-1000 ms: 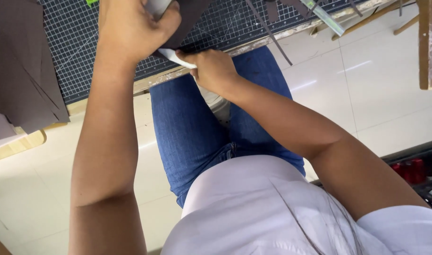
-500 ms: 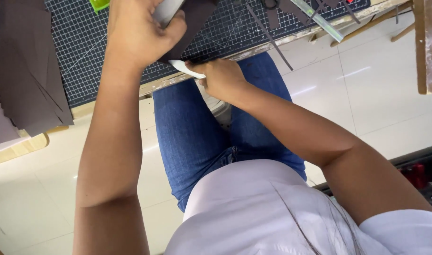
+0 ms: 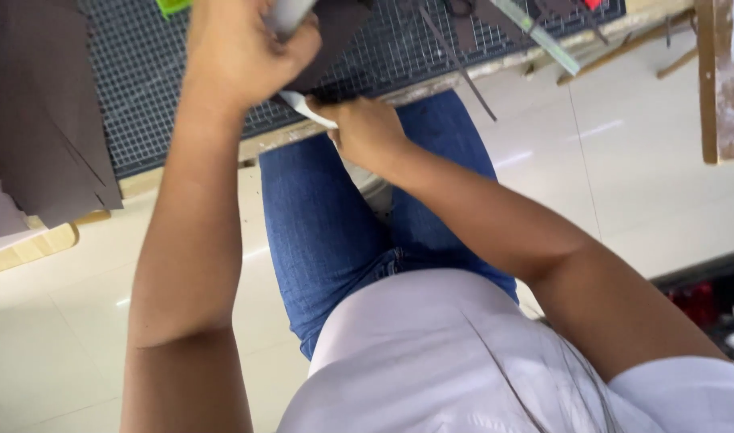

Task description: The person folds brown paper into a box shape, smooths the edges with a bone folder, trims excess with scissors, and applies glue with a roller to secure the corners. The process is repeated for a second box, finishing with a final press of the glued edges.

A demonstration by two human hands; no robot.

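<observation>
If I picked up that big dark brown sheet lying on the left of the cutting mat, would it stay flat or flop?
The dark brown sheet would probably flop: it looks thin and overhangs the cutting mat. Likely light for its size. Its slit lower edge might tear or splay.

Pale tiled floor under a wooden bench edge

The floor (image 3: 663,184) is glossy cream tile with thin grout lines, and soft light streaks shine across it. A wooden bench (image 3: 54,240) runs along the top, its pale edge showing, covered by a dark gridded cutting mat (image 3: 142,72). At the upper right stands a worn wooden post (image 3: 723,80). A dark piece with red parts (image 3: 703,297) sits low at the right edge.
</observation>
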